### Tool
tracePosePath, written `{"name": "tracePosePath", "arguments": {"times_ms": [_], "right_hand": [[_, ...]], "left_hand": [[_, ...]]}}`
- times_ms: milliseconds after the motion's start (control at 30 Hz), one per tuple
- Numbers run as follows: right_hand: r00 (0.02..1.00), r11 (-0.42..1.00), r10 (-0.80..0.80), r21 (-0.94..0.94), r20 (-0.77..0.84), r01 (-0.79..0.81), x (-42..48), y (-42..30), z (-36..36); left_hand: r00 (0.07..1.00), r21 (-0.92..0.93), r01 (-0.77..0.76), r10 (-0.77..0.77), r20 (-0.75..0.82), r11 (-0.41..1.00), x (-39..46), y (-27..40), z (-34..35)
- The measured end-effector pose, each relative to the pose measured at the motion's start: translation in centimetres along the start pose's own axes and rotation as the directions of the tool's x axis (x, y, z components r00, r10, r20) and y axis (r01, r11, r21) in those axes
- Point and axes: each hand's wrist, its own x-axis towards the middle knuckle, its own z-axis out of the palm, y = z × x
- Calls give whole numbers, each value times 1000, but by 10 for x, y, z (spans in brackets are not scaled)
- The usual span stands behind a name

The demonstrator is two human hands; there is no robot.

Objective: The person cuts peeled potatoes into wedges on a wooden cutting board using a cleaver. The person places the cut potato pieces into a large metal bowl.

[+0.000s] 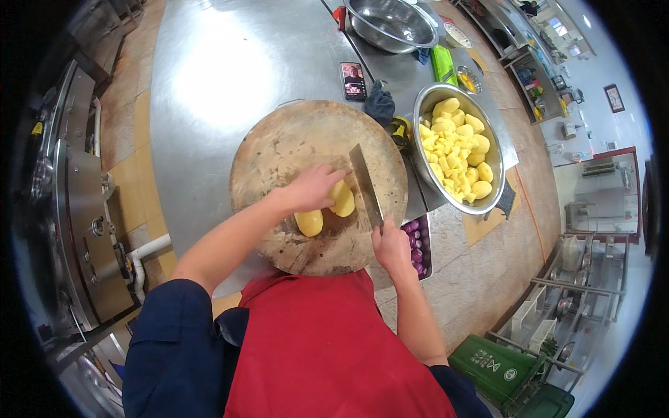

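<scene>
On the round wooden chopping block (292, 138) lie two peeled potato pieces. My left hand (313, 187) rests with its fingers on the upper part of the right potato piece (343, 199), whose cut face shows. Beside it, below my left wrist, lies the other potato piece (309, 223). My right hand (391, 243) grips the handle of a cleaver (366, 180); its blade stands over the right part of the block, apart from the potatoes. To the right, a steel bowl (418, 104) holds whole peeled potatoes (473, 123) and potato chunks (450, 157).
Behind the block, a phone (354, 81), a dark cloth (380, 104) and a large steel basin (389, 23) are on the steel table (193, 125). A green slicer (443, 65) lies behind the potato bowl. A tray of purple onions (416, 251) is near my right hand.
</scene>
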Motion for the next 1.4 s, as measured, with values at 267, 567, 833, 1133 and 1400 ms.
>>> {"name": "tracePosePath", "arguments": {"times_ms": [267,567,833,1133,1400], "right_hand": [[1000,1000,-20,-11,14,20,1,0,1],[998,997,-60,-38,30,61,3,7,-3],[979,977,-184,97,-83,192,-7,-70,-45],[979,986,-163,-18,125,167,25,-55,20],[959,957,-265,96,-103,275,-25,-113,-28]], "left_hand": [[910,144,-397,410,-68,906,23,-3,-11],[946,-28,-253,242,-215,967,-44,-13,-15],[907,-1,-145,133,-400,989,-129,-9,-2],[907,-70,-147,106,-408,987,-132,11,18],[861,-55,-156,109,-497,986,-154,1,11]]}}
